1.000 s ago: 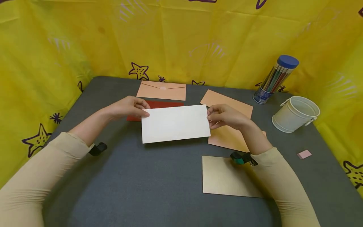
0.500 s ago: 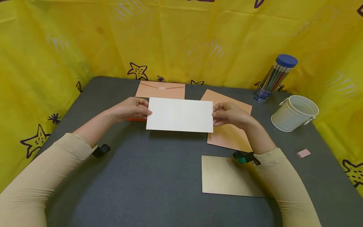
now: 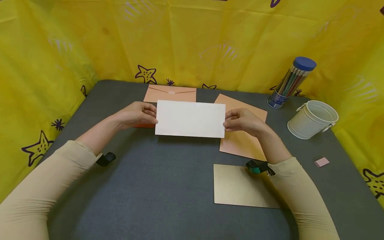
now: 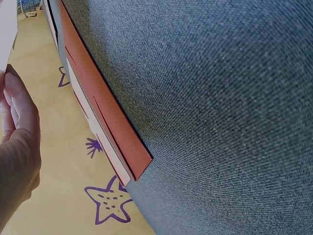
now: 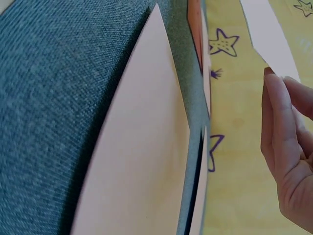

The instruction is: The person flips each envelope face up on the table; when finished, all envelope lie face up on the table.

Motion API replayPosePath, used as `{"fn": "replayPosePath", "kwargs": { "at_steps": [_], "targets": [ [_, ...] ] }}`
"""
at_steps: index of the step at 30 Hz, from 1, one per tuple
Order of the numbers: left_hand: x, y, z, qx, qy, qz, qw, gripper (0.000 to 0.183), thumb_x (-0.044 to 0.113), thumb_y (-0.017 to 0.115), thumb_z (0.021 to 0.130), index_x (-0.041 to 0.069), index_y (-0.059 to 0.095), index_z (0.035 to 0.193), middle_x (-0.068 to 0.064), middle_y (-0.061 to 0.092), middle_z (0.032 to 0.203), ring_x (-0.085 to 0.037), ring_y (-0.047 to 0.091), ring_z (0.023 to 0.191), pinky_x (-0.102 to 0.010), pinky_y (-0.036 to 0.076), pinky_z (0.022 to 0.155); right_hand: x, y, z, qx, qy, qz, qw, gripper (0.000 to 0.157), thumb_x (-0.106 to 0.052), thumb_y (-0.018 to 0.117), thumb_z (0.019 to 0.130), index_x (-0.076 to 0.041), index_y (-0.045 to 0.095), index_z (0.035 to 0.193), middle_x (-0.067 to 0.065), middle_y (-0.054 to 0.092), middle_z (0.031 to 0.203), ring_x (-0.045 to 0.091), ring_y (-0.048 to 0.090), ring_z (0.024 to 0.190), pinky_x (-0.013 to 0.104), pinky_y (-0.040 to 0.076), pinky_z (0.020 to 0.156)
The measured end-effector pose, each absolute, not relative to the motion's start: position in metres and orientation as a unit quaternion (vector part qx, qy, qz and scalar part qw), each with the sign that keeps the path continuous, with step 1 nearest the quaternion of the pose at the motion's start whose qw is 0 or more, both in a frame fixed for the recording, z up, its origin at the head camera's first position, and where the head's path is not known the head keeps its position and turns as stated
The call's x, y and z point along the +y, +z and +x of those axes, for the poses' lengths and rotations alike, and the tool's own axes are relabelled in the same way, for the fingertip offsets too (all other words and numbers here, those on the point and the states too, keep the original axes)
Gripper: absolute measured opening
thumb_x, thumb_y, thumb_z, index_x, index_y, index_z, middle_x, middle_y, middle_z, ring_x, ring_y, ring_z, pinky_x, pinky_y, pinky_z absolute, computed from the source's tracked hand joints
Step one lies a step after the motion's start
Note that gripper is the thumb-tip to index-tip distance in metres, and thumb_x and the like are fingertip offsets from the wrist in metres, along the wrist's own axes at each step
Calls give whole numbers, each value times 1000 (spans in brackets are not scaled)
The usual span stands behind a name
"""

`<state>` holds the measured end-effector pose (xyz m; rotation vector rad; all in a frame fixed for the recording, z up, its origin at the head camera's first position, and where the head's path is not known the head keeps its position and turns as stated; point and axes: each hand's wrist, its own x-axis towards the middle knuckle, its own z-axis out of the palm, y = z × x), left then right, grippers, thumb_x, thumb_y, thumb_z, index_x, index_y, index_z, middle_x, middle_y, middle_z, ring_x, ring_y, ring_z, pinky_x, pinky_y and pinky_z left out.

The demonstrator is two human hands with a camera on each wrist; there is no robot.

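Observation:
A plain white envelope (image 3: 190, 119), no flap showing on the side in view, is held up above the table by both hands. My left hand (image 3: 136, 115) pinches its left edge between thumb and fingers. On the opposite edge, my right hand (image 3: 244, 122) grips it the same way. Behind it lies a red envelope (image 3: 144, 126), mostly hidden in the head view; the left wrist view shows more of the red envelope (image 4: 110, 93). Farther back is a salmon envelope (image 3: 171, 95) with its flap line visible. Peach envelopes (image 3: 241, 146) lie under and beyond my right hand.
A beige envelope (image 3: 237, 186) lies below my right forearm on the dark grey table (image 3: 144, 193). To the right stand a blue-lidded tube of pencils (image 3: 291, 83), a white bucket (image 3: 312, 120) and a pink eraser (image 3: 322, 162). A yellow patterned cloth (image 3: 180, 40) hangs behind.
The white envelope has shifted right and away from me, and its tilt has levelled. Both hands have kept hold of its edges. Things on the table have stayed put.

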<state>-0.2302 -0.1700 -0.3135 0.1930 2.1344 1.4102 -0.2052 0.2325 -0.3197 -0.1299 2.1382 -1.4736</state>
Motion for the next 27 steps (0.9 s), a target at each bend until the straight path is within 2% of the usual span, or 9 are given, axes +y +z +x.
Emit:
{"fn": "replayPosePath", "kwargs": {
  "at_steps": [3, 7, 10, 15, 21, 27],
  "targets": [
    [-171, -313, -231, 796, 532, 69, 280, 29, 8, 73, 88, 3, 55, 110, 2, 61, 92, -13, 63, 87, -23, 57, 81, 232, -319, -204, 787, -560, -42, 257, 26, -7, 62, 96, 6, 54, 117, -1, 63, 89, 11, 69, 82, 30, 61, 84],
    [-172, -313, -231, 792, 544, 74, 268, 19, 11, 74, 87, 7, 59, 98, 4, 60, 88, -13, 58, 86, -23, 54, 78, 233, -320, -204, 777, -578, -38, 245, 17, -11, 63, 96, -1, 59, 109, -2, 63, 90, 10, 67, 84, 27, 61, 84],
    [-172, -312, -231, 790, 554, 71, 253, 13, 13, 73, 88, 10, 62, 94, 4, 58, 91, -14, 54, 89, -23, 52, 79, 234, -320, -203, 774, -585, -33, 241, 11, -14, 64, 96, -7, 61, 103, -5, 63, 90, 9, 66, 84, 26, 60, 85],
    [-171, -312, -232, 787, 570, 60, 231, 7, 16, 72, 90, 15, 65, 92, 5, 58, 96, -17, 56, 94, -23, 54, 85, 234, -321, -203, 752, -613, -31, 238, 1, -12, 62, 97, -13, 62, 97, -6, 64, 86, 8, 63, 79, 24, 60, 82],
    [-172, -312, -233, 771, 596, 57, 217, 7, 15, 70, 91, 20, 66, 88, 8, 65, 94, -16, 61, 93, -22, 55, 83, 234, -322, -203, 701, -667, -48, 249, 7, -5, 60, 97, -11, 63, 95, 0, 75, 88, 12, 73, 80, 26, 62, 77],
    [-172, -313, -233, 762, 613, 52, 202, 6, 16, 69, 92, 22, 69, 91, 11, 66, 93, -9, 60, 84, -21, 54, 79, 232, -321, -203, 705, -664, -46, 243, 16, -4, 58, 98, -13, 71, 101, -1, 77, 94, 13, 75, 87, 27, 61, 81]
  ]
}}
